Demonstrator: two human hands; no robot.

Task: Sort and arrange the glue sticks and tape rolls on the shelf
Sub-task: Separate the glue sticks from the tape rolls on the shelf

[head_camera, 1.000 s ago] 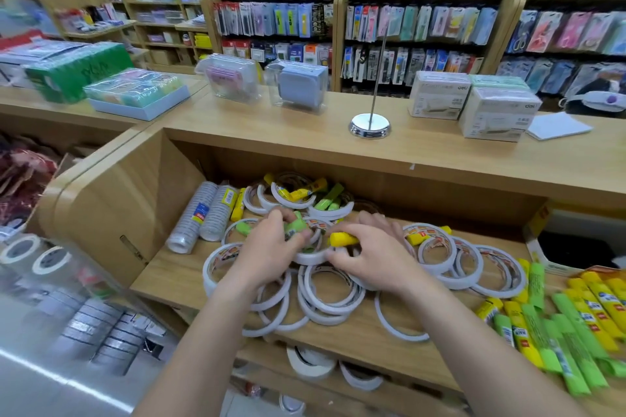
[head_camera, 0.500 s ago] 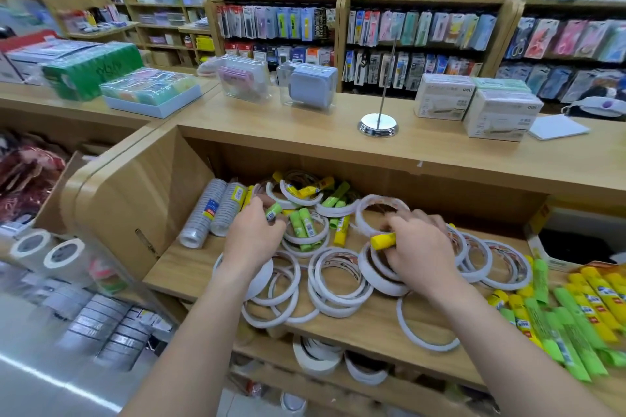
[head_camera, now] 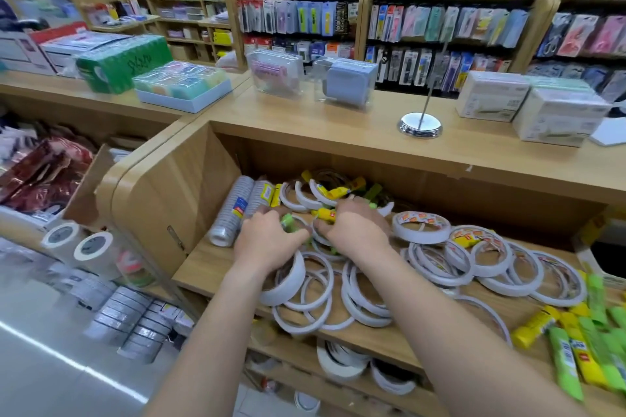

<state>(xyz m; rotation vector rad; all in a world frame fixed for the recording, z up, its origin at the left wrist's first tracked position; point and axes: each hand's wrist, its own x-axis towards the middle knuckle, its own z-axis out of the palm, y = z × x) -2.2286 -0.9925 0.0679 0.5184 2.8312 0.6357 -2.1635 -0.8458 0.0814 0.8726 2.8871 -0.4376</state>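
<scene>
Step in hand, as judged: pulling sticks from tangle of tape rolls (head_camera: 421,237), mid shelf (head_camera: 203,267). Your left hand (head_camera: 267,242) curls round green glue stick (head_camera: 288,223). Your right hand (head_camera: 357,227) pinches yellow glue stick (head_camera: 326,214), which pokes left past fingertips. Hands close together, far side of pile. Next move likely needs: lift both clear without snagging rolls, carry to sorted glue sticks (head_camera: 562,362), near right.

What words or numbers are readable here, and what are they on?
No text reads for certain.
green package: black handwritten scrawl, blurred.
white boxes: printed labels, too small.
glue sticks: label print, too small.
tape rolls: red and yellow wrappers, blurred.
</scene>
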